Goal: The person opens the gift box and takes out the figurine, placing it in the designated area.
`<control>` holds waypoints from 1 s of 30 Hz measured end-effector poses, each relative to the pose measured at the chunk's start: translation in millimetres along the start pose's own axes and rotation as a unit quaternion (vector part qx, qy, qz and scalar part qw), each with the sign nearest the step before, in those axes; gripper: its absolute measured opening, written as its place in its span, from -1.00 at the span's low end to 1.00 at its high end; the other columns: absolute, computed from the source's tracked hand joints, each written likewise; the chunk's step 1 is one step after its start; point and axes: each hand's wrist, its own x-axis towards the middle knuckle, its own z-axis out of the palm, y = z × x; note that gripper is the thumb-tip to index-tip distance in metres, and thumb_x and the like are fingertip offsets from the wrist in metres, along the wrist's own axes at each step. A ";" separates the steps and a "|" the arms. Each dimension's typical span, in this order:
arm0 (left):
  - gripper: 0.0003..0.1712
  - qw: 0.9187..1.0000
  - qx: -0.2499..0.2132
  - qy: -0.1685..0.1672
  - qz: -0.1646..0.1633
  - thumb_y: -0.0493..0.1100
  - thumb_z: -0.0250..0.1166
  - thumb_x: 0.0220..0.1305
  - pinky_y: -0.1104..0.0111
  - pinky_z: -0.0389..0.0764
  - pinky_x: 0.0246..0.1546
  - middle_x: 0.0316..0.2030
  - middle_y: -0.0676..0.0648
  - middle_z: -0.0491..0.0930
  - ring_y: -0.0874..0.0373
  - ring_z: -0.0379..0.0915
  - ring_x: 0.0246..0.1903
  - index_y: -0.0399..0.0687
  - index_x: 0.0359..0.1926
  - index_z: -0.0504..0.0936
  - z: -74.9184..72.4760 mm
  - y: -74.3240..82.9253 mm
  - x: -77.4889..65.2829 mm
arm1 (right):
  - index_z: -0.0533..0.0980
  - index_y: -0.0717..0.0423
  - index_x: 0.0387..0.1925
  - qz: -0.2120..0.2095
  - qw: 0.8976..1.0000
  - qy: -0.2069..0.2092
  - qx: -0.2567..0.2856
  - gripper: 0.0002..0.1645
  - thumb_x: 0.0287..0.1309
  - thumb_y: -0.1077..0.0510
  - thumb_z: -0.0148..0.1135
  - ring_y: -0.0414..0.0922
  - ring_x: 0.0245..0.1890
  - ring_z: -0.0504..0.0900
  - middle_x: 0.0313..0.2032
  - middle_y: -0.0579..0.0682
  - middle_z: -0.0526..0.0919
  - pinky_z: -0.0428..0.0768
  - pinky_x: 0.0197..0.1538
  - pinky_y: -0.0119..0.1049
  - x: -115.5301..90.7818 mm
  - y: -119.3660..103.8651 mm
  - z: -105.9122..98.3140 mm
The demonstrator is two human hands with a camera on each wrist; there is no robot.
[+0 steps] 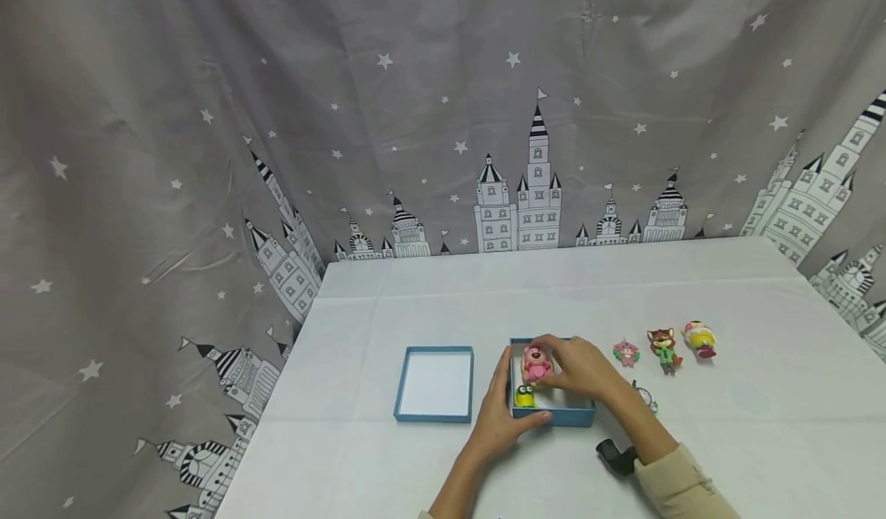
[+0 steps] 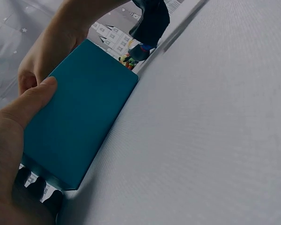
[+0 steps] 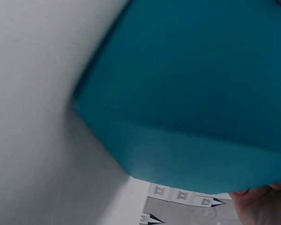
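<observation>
An open blue box stands on the white table in the head view. My left hand grips its left side, thumb across the front wall; the left wrist view shows that thumb on the teal outer face. Inside the box, at the back left, my right hand holds a pink bear figurine between thumb and fingers. A yellow-green big-eyed figurine occupies the front left corner. In the right wrist view the box wall hides the figurines.
Left of the box lies its shallow blue-rimmed lid. To the right are a pink-green figurine, a fox figurine and a yellow-red figurine. A small round item and a black pipe lie beside the right forearm.
</observation>
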 end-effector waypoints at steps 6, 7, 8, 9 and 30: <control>0.24 1.000 0.004 -0.001 -0.002 0.13 0.45 -0.09 0.01 0.08 0.27 0.41 -0.02 -0.10 0.02 -0.13 0.36 0.12 0.45 -0.19 1.6 -2.0 0.5 | 0.51 0.02 -0.02 -0.029 0.999 0.034 0.004 -0.31 -0.25 -0.12 0.49 -0.31 -0.66 0.13 -0.69 -0.26 0.22 0.15 -0.60 -0.46 -4.1 -3.1 -14.1; 0.25 1.000 0.005 0.000 -0.002 0.14 0.45 -0.10 0.01 0.08 0.27 0.41 -0.02 -0.11 0.01 -0.14 0.36 0.11 0.45 -0.19 1.7 -2.1 0.5 | 0.51 0.01 -0.02 -0.028 0.999 0.035 0.007 -0.32 -0.25 -0.13 0.49 -0.31 -0.66 0.12 -0.70 -0.26 0.20 0.14 -0.60 -0.46 -5.2 -4.3 -17.2; 0.25 1.000 0.005 0.001 -0.002 0.15 0.45 -0.10 0.01 0.07 0.27 0.41 -0.02 -0.11 0.01 -0.14 0.36 0.11 0.45 -0.18 1.8 -2.1 0.4 | 0.51 -0.01 -0.02 -0.025 0.999 0.036 0.011 -0.32 -0.25 -0.14 0.48 -0.31 -0.66 0.11 -0.70 -0.27 0.18 0.13 -0.60 -0.46 -6.3 -5.6 -20.3; 0.25 1.000 0.006 0.001 -0.002 0.15 0.45 -0.10 0.00 0.07 0.27 0.41 -0.02 -0.11 0.01 -0.15 0.36 0.11 0.45 -0.18 1.9 -2.1 0.3 | 0.50 -0.02 -0.02 -0.022 0.999 0.035 0.014 -0.32 -0.24 -0.15 0.48 -0.30 -0.66 0.11 -0.70 -0.26 0.18 0.12 -0.60 -0.45 -7.5 -6.9 -23.9; 0.28 1.000 0.002 0.005 0.002 0.14 0.47 -0.13 0.09 -0.02 0.32 0.42 0.03 -0.12 0.08 -0.19 0.37 0.04 0.45 -0.19 1.7 -1.3 0.1 | 0.47 -0.09 0.03 0.064 0.996 0.062 0.009 -0.32 -0.18 -0.21 0.41 -0.29 -0.66 0.12 -0.67 -0.22 0.19 0.12 -0.63 -0.42 -77.1 34.7 -99.4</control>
